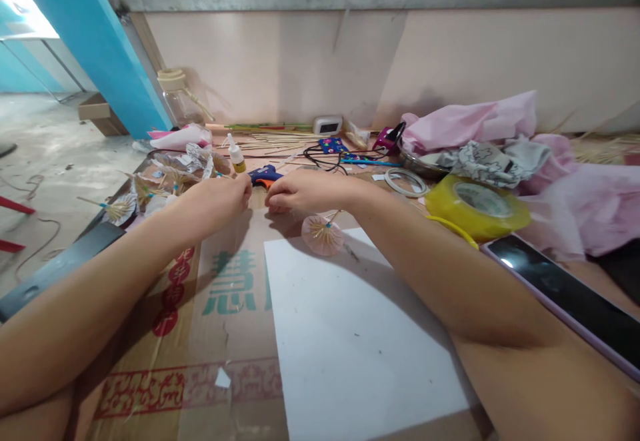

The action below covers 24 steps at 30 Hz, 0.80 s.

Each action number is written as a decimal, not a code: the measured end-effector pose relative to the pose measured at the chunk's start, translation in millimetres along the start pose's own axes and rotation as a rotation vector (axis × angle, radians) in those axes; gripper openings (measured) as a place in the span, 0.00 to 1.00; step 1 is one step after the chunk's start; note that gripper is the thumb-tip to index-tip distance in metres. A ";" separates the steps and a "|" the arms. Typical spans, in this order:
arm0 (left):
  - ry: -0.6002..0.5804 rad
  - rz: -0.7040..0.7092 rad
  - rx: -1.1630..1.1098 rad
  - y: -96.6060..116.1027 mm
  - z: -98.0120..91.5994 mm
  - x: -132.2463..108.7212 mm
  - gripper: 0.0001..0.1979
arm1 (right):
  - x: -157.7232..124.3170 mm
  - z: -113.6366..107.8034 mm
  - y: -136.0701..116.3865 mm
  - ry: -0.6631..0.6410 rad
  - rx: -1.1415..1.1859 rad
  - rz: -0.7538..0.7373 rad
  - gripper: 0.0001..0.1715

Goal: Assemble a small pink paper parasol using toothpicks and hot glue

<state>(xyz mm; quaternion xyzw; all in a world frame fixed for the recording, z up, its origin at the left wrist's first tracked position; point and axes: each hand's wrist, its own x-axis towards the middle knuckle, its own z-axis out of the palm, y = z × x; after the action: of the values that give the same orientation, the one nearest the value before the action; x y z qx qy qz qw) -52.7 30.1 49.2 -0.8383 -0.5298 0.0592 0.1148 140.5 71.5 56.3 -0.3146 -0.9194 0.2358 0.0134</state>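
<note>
Hand, left (225, 200): fingers curled in, undersides hidden; from here I can't tell whether it grips anything. Hand, right (297, 192): fingers bent, same doubt about a grip. In the gap between them, just beyond, a blue-and-orange glue gun (263, 174), toward the far edge of the worktop (250, 344). Pleated pink disc (323, 236) below the right wrist, across the far edge of a white sheet (360, 354); held or lying, unclear. Small bottle (237, 156) upright behind the left hand. More pleated pieces (173, 178) heaped toward the worktop's far left corner. By the right edge: yellow tape roll (450, 211), phone (565, 301), crumpled pink material (470, 121). Thin sticks (277, 140) along the far edge.
</note>
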 end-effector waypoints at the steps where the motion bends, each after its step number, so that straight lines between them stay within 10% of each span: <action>1: 0.000 -0.012 -0.028 0.7 -3.3 -0.2 0.13 | -0.1 -0.2 0.2 -0.001 -0.008 0.000 0.14; 24: 0.005 0.243 -0.329 8.4 18.1 5.7 0.15 | -13.5 -16.7 0.2 0.077 0.116 0.084 0.10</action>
<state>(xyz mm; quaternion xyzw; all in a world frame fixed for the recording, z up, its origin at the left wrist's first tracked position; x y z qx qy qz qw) -46.9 34.2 29.6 -0.9035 -0.4271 -0.0170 -0.0303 154.3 70.8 72.7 -0.3601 -0.8890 0.2771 0.0569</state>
